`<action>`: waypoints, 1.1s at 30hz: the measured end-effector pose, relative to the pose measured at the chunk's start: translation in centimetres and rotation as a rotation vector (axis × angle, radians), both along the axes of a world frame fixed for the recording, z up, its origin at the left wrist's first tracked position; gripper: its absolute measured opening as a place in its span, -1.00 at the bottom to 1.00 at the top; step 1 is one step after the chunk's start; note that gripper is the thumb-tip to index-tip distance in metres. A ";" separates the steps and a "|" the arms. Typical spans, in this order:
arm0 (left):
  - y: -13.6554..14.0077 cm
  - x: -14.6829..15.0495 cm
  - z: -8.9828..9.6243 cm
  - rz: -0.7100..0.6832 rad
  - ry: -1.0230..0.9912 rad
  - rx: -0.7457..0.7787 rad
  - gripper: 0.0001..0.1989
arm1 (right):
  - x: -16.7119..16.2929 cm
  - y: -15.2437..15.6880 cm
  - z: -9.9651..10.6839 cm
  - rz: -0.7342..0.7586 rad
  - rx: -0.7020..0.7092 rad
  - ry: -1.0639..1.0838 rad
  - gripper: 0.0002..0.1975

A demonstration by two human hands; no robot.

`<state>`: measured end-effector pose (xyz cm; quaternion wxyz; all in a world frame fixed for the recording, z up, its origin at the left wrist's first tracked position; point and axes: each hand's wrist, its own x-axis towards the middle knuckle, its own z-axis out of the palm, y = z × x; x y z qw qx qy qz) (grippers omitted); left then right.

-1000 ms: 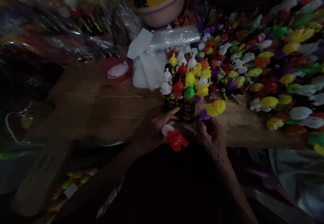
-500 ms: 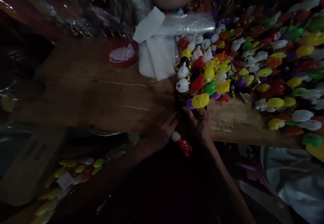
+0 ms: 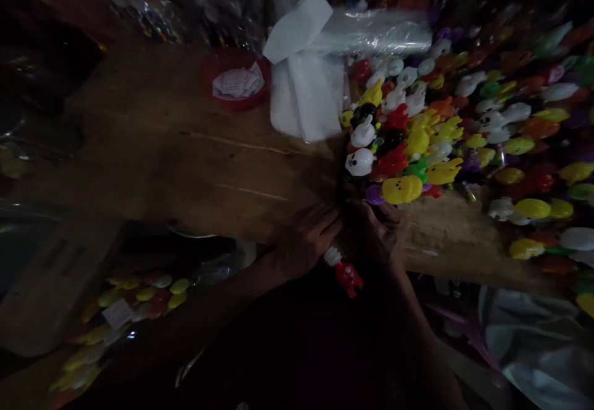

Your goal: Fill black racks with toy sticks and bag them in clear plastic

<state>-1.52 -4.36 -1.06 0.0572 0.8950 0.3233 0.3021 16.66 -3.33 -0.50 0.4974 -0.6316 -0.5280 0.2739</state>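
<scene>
My left hand (image 3: pixel 309 240) is at the front edge of the wooden table, fingers close together and pointing toward my right hand. My right hand (image 3: pixel 385 230) has its fingers curled, just below a yellow plastic animal toy (image 3: pixel 401 189) with a purple end piece (image 3: pixel 374 195). Dark shadow fills the gap between the hands, so whatever they grip there is hidden. Below the fingers of my left hand shows a small red plastic animal toy (image 3: pixel 349 277) with a white ridged neck (image 3: pixel 332 256); I cannot tell if a hand touches it.
A heap of colourful plastic toys (image 3: pixel 417 141) covers the table's right side. Clear plastic bags (image 3: pixel 306 98) and a red bowl of paper slips (image 3: pixel 238 82) stand at the back of the wooden table (image 3: pixel 185 169). More bagged toys (image 3: pixel 158 295) lie low on the left.
The view has shifted, so the table's things appear farther right. Both hands stay close together at the table edge, with little visible movement of the fingers.
</scene>
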 end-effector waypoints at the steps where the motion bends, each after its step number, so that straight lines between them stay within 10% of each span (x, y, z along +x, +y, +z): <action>1: 0.0 0.0 0.0 0.004 -0.008 0.000 -0.60 | -0.2 0.1 0.1 0.006 -0.007 0.037 -0.80; 27: -0.2 -0.6 0.1 -0.042 -0.108 -0.110 -0.63 | -0.9 1.4 0.9 0.230 0.103 -0.368 -0.77; 33: -1.9 -0.2 0.7 0.016 -0.372 -0.374 -0.58 | 1.4 -3.6 3.4 0.132 0.243 -0.288 -0.73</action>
